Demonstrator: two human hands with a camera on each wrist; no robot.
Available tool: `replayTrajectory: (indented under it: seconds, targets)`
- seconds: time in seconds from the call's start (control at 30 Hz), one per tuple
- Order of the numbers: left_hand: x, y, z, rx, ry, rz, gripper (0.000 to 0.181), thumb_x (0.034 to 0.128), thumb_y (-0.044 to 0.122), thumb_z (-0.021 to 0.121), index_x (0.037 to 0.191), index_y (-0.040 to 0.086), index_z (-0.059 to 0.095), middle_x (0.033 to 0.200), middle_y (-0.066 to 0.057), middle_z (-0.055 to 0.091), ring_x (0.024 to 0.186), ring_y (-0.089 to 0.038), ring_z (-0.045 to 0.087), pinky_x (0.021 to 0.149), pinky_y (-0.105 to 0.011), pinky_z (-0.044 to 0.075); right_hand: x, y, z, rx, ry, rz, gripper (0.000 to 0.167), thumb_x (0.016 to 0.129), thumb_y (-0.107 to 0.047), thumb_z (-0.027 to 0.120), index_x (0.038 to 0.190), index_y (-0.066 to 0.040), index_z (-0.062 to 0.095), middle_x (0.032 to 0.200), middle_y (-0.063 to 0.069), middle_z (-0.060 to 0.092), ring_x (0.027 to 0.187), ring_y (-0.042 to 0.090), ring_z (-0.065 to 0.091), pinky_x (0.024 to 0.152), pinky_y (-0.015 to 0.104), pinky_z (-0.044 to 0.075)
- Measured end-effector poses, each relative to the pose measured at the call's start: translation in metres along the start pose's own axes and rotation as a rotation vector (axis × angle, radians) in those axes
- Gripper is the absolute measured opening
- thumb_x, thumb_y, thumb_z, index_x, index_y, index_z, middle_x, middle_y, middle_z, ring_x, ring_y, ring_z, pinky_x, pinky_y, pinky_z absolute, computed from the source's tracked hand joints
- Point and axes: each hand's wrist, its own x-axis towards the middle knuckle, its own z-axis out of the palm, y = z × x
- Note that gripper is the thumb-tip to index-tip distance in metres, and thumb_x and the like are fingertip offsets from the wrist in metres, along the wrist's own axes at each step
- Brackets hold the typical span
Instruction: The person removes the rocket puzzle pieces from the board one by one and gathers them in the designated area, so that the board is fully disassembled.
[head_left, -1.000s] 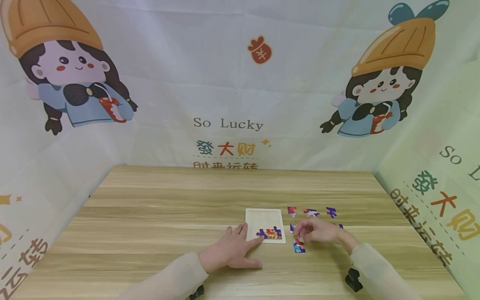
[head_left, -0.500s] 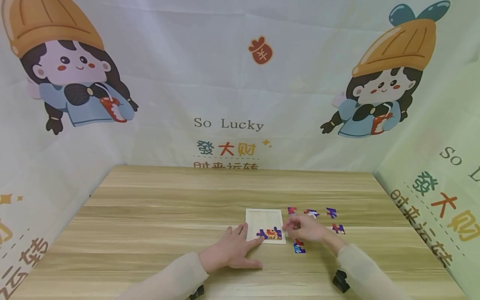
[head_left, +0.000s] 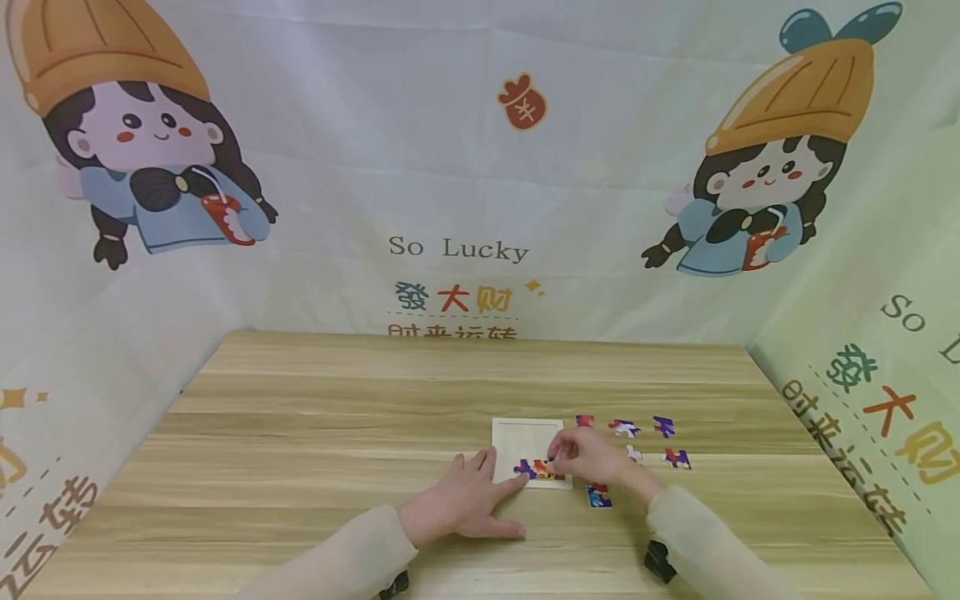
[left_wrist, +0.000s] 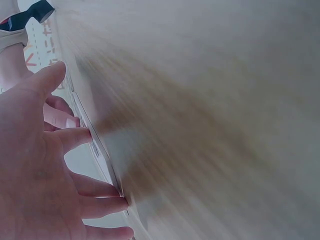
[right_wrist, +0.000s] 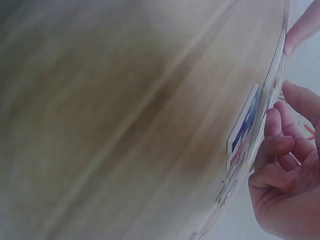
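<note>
A shallow light wooden puzzle tray lies on the table, with joined purple and orange jigsaw pieces along its near edge. My left hand is spread flat at the tray's left near corner, fingers straight, with its index fingertip by the joined pieces. Over the right part of the tray, my right hand pinches a jigsaw piece, mostly hidden by the fingers. The right wrist view shows this hand's fingers curled low beside the tabletop. In the left wrist view, the left hand touches the tray's edge.
Loose jigsaw pieces lie right of the tray: a red one, a white and purple one, a purple one, a red and purple one and a blue one. A printed cloth encloses the wooden table.
My right hand has moved left from the loose pieces to above the tray, uncovering loose pieces behind it. The left hand has stayed in place.
</note>
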Motion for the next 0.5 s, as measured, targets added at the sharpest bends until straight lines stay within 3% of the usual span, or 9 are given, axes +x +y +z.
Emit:
replayTrajectory:
  seconds: [0.5]
  targets:
    - [0.0006,-0.0019,0.0033,0.011,0.014,0.005,0.072,0.0761,0.069,0.041,0.136,0.03,0.034,0.136,-0.026,0.025,0.125,-0.035,0.024,0.094,-0.055,0.024,0.0043,-0.0046,0.0038,-0.064,-0.006,0.011,0.009,0.079,-0.01,0.066,0.084,-0.008,0.059,0.064,-0.006,0.05,0.056,0.008,0.046,0.051,0.024,0.04]
